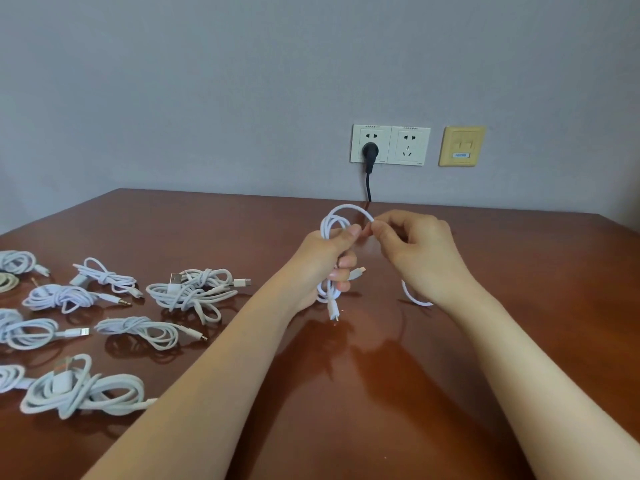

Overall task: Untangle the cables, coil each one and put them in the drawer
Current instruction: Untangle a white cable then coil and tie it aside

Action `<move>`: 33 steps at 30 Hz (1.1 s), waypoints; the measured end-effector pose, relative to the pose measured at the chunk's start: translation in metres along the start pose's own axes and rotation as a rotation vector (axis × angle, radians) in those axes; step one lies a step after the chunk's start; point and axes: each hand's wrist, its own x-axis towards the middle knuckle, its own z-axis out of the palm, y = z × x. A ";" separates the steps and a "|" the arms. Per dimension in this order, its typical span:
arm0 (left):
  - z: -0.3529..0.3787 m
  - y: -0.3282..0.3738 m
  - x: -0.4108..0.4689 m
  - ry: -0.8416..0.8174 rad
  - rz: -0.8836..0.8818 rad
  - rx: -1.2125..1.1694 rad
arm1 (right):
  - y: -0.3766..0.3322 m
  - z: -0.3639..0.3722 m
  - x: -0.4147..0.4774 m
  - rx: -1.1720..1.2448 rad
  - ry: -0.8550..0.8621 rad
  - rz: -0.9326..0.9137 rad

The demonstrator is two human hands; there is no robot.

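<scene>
My left hand [327, 258] grips a partly coiled white cable [343, 211] above the middle of the brown table [519, 306]. Loops stand above my fist and two plug ends hang below it. My right hand [415, 247] pinches the same cable's strand just right of my left thumb, and the loose tail curves down under my right wrist. Several other white cable bundles [190, 292] lie on the table's left side, some tangled, some tied. No drawer is in view.
On the grey wall behind the table are two white wall sockets [389, 145], one with a black plug [370, 152] and cord hanging down, and a yellow data socket [461, 146]. The table's right edge runs near the far right.
</scene>
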 end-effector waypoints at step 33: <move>0.015 -0.001 0.002 0.036 0.068 -0.224 | 0.016 0.012 -0.004 -0.208 -0.186 -0.102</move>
